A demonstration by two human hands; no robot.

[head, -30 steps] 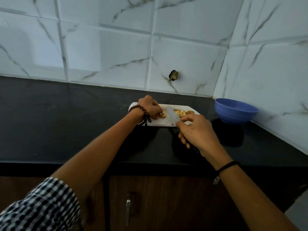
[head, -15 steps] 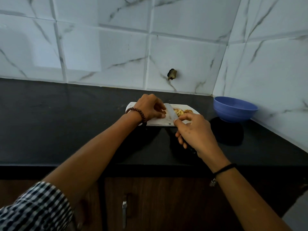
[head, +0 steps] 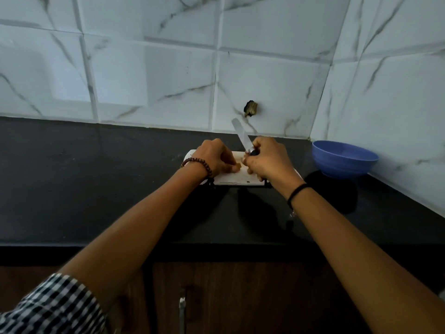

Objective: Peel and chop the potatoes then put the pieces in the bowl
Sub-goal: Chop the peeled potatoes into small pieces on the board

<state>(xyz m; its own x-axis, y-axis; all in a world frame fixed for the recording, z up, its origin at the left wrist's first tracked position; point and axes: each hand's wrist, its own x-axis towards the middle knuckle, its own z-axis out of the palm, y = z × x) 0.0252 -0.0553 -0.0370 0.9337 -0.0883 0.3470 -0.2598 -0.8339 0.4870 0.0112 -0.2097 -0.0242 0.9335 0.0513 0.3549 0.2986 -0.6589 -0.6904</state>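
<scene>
Centrally, the chopping step is shown, judged part-done. A potato piece (head: 237, 168) is pinned under the curled fingertips of the left hand (head: 214, 157) on the white cutting board (head: 228, 180), centre frame. The knife (head: 240, 135) is gripped at its handle by the right hand (head: 267, 160), fist closed round it, w/ the blade tilted up and left toward the wall, clear of the board.

For a clean cut, fingertips should be tucked back behind the knuckles and the blade brought straight down just beside them. The piece is small, so slipping is the likely risk. It should be laid flat side down, and the cuts kept even.

The blue bowl (head: 344, 160) stands at mid-right, near the board but apart from it; contents cannot be told.

Surface and room: a glossy black counter (head: 96, 179) is backed by white marble-veined tiles (head: 144, 68), w/ a corner at upper right. A dark hole (head: 251, 108) is seen in the tile above the board. A brown wood cabinet (head: 240, 297) w/ a metal handle (head: 182, 309) fills the bottom edge.
</scene>
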